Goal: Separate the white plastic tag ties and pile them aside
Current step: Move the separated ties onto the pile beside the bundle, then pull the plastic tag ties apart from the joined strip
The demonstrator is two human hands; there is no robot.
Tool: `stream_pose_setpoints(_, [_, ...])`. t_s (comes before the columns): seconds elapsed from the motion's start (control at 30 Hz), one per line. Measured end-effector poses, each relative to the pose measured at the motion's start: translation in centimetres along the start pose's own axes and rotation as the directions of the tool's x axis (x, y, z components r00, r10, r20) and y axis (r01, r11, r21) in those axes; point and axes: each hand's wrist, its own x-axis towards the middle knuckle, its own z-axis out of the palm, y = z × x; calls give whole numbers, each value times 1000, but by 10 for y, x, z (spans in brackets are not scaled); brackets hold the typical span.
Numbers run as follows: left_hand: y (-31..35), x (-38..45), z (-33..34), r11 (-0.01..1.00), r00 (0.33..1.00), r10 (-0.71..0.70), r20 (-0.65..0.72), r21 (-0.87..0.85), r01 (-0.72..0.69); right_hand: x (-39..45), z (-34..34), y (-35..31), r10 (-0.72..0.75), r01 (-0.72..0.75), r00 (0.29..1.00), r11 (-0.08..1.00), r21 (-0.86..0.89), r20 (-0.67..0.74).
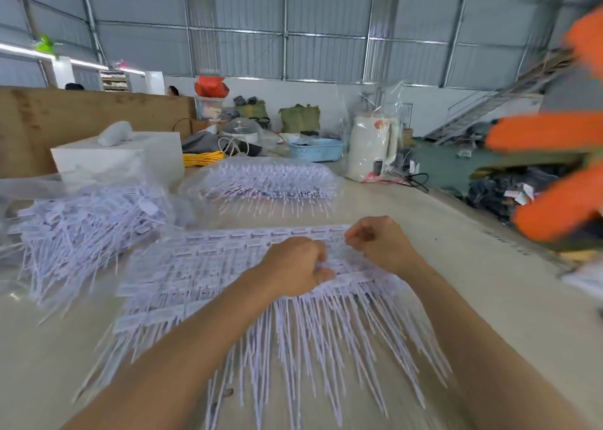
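Left hand (295, 266) grip is curled tight, fingers pinching ties in the near right part of the sheet of joined white tag ties (202, 273). Right hand (378, 242) grip also curled into a loose fist at the sheet's far right corner, fingertips at the top strip; looks like it pinches a tie there, but motion blur hides the exact contact. Hands are near each other, left one closer to the camera.

The sheet lies flat on the pale tabletop (473, 266), centre of view, rows of tag heads across it and long thin tails fanning toward the camera past both forearms. Picture is blurred throughout.

Loose pile of separated ties (81, 224) sits to the left of the sheet, on or in clear plastic wrap, tails sticking out in all directions. A second stack of joined ties in a clear bag (270, 181) lies behind the sheet, apart from it.

Farther back on the tabletop: white foam box (120, 155) at left with a pale lump on top, yellow cable coil (202, 159), light blue basket (315, 149), white cylinder in clear plastic (370, 146). Brown board stands behind the box. Blurred orange shapes (554, 133) at the right edge, cannot tell what they are. Corrugated metal wall and a staircase in the background.
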Motion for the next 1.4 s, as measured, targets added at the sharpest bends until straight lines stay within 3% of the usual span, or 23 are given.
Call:
stream_pose_setpoints(0.1, [-5, 9, 7, 999, 980, 16, -197, -41, -24, -2, 0, 13, 17, -18, 1000, 998, -56, -9])
stream_pose_setpoints(0.17, [-18, 18, 6, 998, 964, -42, -264, 36, 53, -1, 2, 17, 4, -1, 1000, 994, -107, 31])
stream_pose_setpoints(0.27, [-42, 31, 3, 955, 971, -212, -109, 186, 230, 0, 3, 18, -10, 16, 999, 991, -132, 40])
stream_pose_setpoints(0.43, [-53, 46, 4, 964, 980, -191, -63, 178, 199, 7, 5, 22, -25, 31, 999, 985, -167, 38])
stream_pose_setpoints(0.53, [-52, 47, -5, 977, 990, -129, -58, 163, 137, 11, 2, 23, 63, -69, 994, 996, -62, -89])
stream_pose_setpoints(0.63, [-49, 45, -26, 997, 990, -67, -122, 26, 71, 14, -8, 23, 99, -99, 963, 995, 14, -252])
stream_pose_setpoints(0.7, [-46, 42, -44, 999, 981, -13, -193, -51, 3, 14, -14, 23, 135, -93, 946, 984, 153, -294])
stream_pose_setpoints(0.77, [-42, 37, -60, 994, 964, 38, -263, -91, -64, 12, -17, 20, 215, -110, 945, 919, 380, -246])
stream_pose_setpoints(0.87, [-39, 29, -75, 990, 956, 105, -275, -59, -126, 6, -20, 11, 231, -121, 971, 693, 711, -59])
stream_pose_setpoints(1.03, [-41, 19, -72, 998, 997, 46, -62, -38, -49, 0, -24, 3, 145, -52, 988, 643, 764, -55])
stream_pose_setpoints(1.1, [-39, 23, -63, 999, 999, 3, -54, 33, -2, -3, -26, 0, 102, -33, 994, 609, 793, -37])
stream_pose_setpoints(1.13, [-34, 26, -59, 1000, 997, -2, -73, -12, 2, -4, -27, -3, 64, -15, 998, 607, 795, -30])
stream_pose_setpoints(1.23, [-7, 38, -52, 884, 991, -42, -125, -468, -21, -8, -26, -12, -57, 78, 997, 647, 759, -54])
stream_pose_setpoints(1.4, [16, 46, -58, 791, 993, 56, -104, -602, -108, -11, -30, -20, -115, 228, 972, 698, 679, -207])
